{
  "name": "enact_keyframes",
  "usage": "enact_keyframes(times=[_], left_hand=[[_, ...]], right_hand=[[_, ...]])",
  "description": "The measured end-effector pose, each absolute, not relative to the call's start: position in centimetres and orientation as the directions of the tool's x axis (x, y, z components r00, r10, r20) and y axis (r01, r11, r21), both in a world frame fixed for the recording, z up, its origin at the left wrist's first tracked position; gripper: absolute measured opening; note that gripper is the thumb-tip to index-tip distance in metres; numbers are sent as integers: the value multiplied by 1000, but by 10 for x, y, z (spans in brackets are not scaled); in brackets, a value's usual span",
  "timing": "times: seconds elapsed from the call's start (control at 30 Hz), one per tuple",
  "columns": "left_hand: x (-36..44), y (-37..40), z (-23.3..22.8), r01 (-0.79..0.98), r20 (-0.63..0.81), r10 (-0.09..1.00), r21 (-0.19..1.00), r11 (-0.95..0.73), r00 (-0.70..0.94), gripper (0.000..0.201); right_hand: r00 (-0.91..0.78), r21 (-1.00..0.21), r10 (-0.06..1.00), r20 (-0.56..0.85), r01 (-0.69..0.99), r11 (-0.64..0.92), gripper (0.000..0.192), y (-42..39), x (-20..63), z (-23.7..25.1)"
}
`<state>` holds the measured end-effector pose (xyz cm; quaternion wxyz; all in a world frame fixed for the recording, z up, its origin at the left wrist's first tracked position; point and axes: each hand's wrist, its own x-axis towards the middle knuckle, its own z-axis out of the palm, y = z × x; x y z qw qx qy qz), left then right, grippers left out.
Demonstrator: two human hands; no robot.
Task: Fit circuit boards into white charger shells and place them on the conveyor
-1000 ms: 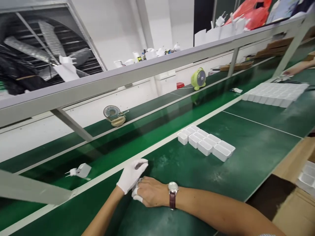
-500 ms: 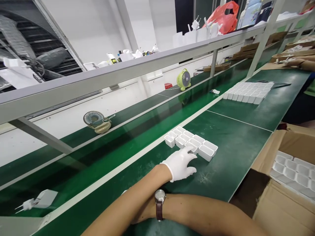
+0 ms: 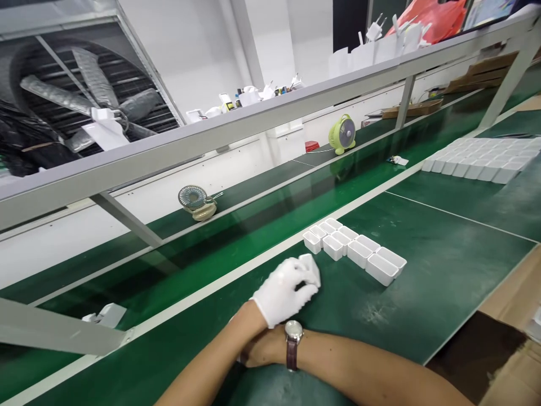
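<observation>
My left hand (image 3: 284, 290), in a white glove, grips a small white open-topped plastic case (image 3: 310, 269), tilted just above or on the green bench. Its thumb and fingers close round the case. Right of it stands a group of similar white plastic cases (image 3: 382, 268), side by side with their openings up. My right arm (image 3: 338, 352), with a wristwatch (image 3: 293, 332) on it, passes under my left forearm. The right hand's fingers are hidden behind that forearm, so what they hold cannot be seen.
A large block of white cases (image 3: 477, 160) stands farther right. Beyond a pale strip runs a green belt (image 3: 253, 225) with a white plug part (image 3: 110, 314) on it. Two small fans, one beige (image 3: 198, 203) and one green (image 3: 342, 135), stand behind. A cardboard box (image 3: 513, 361) is at lower right.
My left hand has drawn one white case away from the front of the group, leftward. Its spread fingers have closed round it. The view has turned left.
</observation>
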<state>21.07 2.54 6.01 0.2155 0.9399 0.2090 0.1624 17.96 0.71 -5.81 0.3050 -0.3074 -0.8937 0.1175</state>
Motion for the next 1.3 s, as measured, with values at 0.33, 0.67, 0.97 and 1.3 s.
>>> enact_keyframes(times=[0.33, 0.67, 0.97, 1.3], left_hand=[[14, 51, 31, 719, 336, 768, 284, -634, 545, 14], [-42, 37, -4, 829, 598, 752, 247, -502, 277, 15], [-49, 39, -26, 801, 621, 773, 393, -452, 132, 15], [-45, 19, -24, 738, 584, 785, 434, -516, 205, 20]], right_hand=[[-594, -352, 612, 522, 503, 789, 24, -4, 191, -50], [-608, -386, 621, 494, 487, 784, 18, -13, 191, -52], [-821, -432, 377, 429, 179, 884, 43, -45, 177, -43], [-633, -359, 688, 354, 588, 725, 42, 86, 203, -43]])
